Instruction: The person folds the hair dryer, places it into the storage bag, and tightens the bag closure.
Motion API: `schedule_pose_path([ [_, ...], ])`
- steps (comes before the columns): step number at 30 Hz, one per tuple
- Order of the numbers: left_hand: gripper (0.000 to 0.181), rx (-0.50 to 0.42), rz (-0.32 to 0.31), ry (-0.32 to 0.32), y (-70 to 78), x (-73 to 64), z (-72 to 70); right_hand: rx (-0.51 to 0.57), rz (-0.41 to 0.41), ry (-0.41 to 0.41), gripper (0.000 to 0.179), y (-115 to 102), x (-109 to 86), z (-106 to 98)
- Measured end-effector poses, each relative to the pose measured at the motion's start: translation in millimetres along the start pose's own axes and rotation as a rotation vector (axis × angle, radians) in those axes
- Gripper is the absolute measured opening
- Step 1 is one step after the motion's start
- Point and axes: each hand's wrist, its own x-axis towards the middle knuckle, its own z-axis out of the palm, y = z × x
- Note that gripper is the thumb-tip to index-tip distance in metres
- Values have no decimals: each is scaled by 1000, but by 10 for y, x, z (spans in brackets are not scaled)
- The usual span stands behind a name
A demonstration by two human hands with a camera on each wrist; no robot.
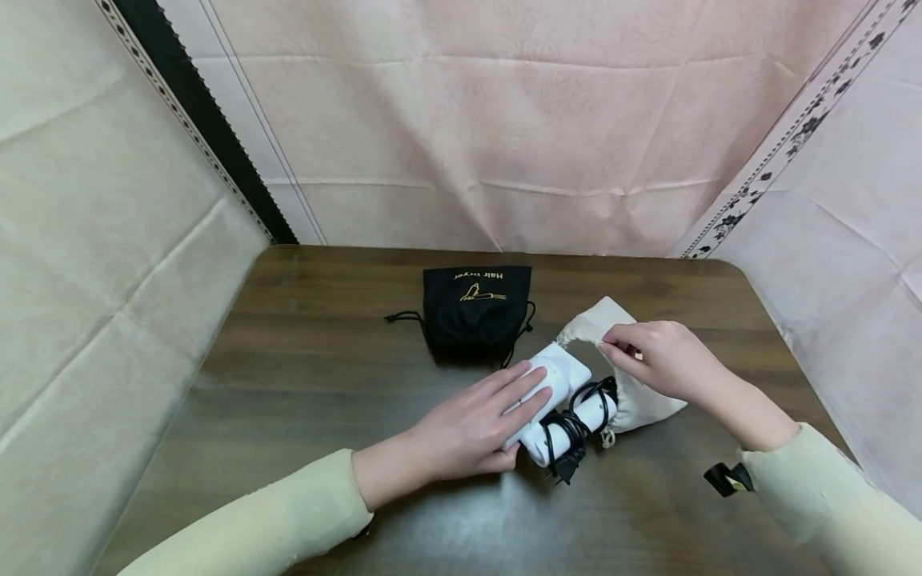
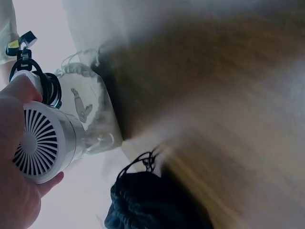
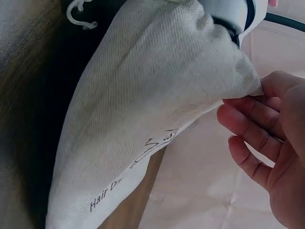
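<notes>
A folded white hair dryer point(image 1: 563, 373), its handle wound with a black cord point(image 1: 572, 432), is gripped by my left hand point(image 1: 468, 420). In the left wrist view, the thumb and fingers lie around its round slotted vent point(image 2: 38, 143). Just right of the dryer is an off-white cloth drawstring bag point(image 1: 641, 404) printed with "Hair" and a dryer outline. My right hand point(image 1: 670, 360) pinches the bag's mouth edge between thumb and forefinger; the other fingers are loosely bent in the right wrist view. The dryer's end with the cord sits right at the bag's opening.
A black drawstring pouch point(image 1: 468, 320) marked "Hair Dryer" in gold lies farther back on the wooden table point(image 1: 324, 360). Its cords spread to both sides. Pale cloth hangings point(image 1: 468, 120) stand behind the table and along both sides.
</notes>
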Motion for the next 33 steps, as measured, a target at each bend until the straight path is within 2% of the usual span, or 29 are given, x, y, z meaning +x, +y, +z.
schedule_pose_path([
  [3, 72, 15, 24, -3, 54, -12, 39, -1, 24, -25, 17, 9, 0, 25],
  [7, 70, 33, 58, -39, 106, -11, 82, 15, 39, -63, 18, 4, 0, 49],
  [12, 69, 43, 73, -86, 111, 30, 125, 29, 17, -88, 20, -28, -7, 71],
  [17, 70, 48, 62, -64, 55, 57, 217, 22, -6, -92, 21, -47, -21, 99],
  [21, 72, 62, 26, -48, -1, 71, 278, 22, -8, -102, 20, -57, -41, 112],
  [28, 71, 79, -8, -34, -68, 138, 346, 7, -73, -99, 18, -100, -40, 144],
  [33, 68, 99, -9, -20, -82, 187, 408, 25, -48, -92, 19, -104, -17, 140],
])
